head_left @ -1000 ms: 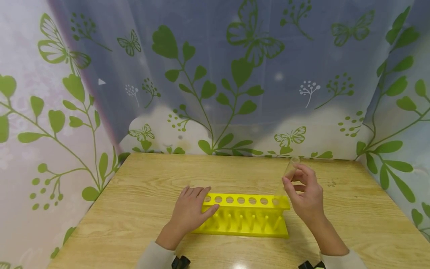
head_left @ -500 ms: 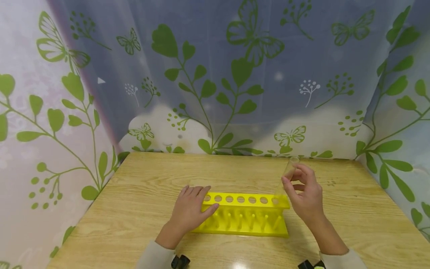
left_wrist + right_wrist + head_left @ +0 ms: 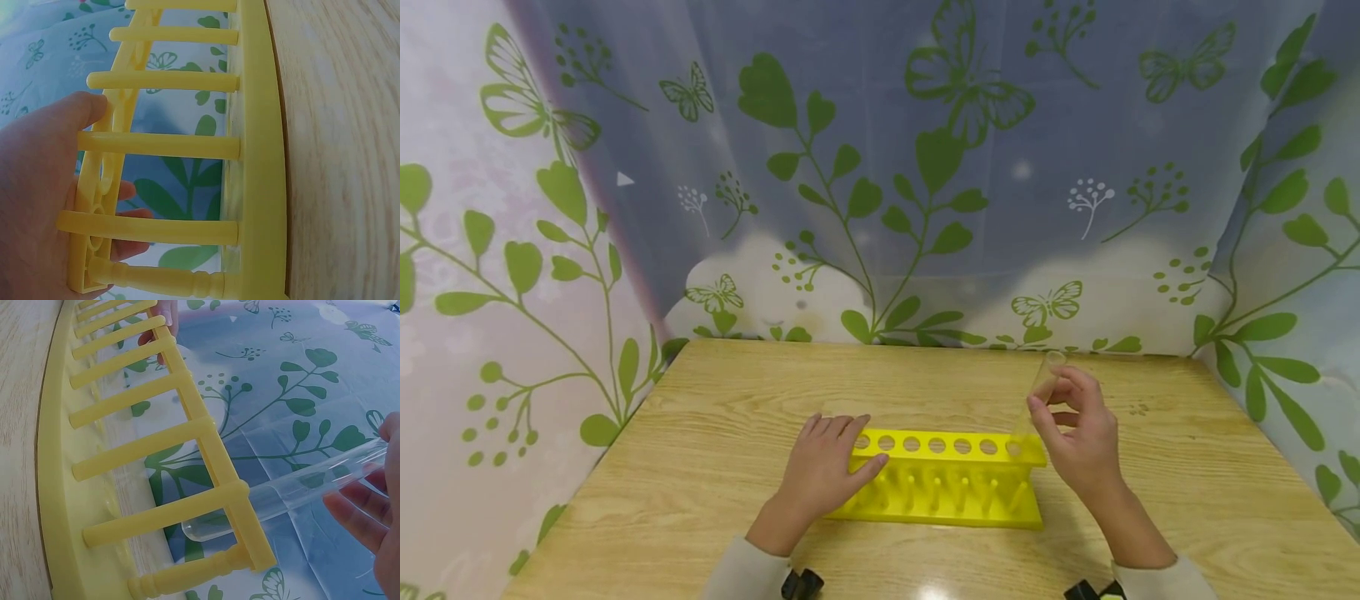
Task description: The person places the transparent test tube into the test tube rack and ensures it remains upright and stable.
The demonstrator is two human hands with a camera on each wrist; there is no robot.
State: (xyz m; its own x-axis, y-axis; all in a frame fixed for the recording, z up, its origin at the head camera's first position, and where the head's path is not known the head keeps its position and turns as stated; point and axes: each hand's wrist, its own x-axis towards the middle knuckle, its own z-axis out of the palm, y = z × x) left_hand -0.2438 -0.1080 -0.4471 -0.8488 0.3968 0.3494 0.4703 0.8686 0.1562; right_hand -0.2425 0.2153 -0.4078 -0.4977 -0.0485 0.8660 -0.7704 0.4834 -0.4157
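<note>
Clear, glossy glass or plastic in the tube (image 3: 294, 490) pinched by the right hand (image 3: 1078, 442). Smooth yellow plastic in the rack (image 3: 951, 482) under the left hand (image 3: 823, 473). Grained wood tabletop (image 3: 715, 433) beneath; thin printed cloth (image 3: 880, 167) beyond.

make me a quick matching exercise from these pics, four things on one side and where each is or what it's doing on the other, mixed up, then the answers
Things
1. left hand
2. right hand
3. glass test tube
4. yellow rack

Places or states
A. tilted, its round bottom through the rack's rightmost hole
B. stands on the wooden table
C. rests on the rack's left end
D. pinches the upper part of the tube

Pairs: 1-C, 2-D, 3-A, 4-B
</note>
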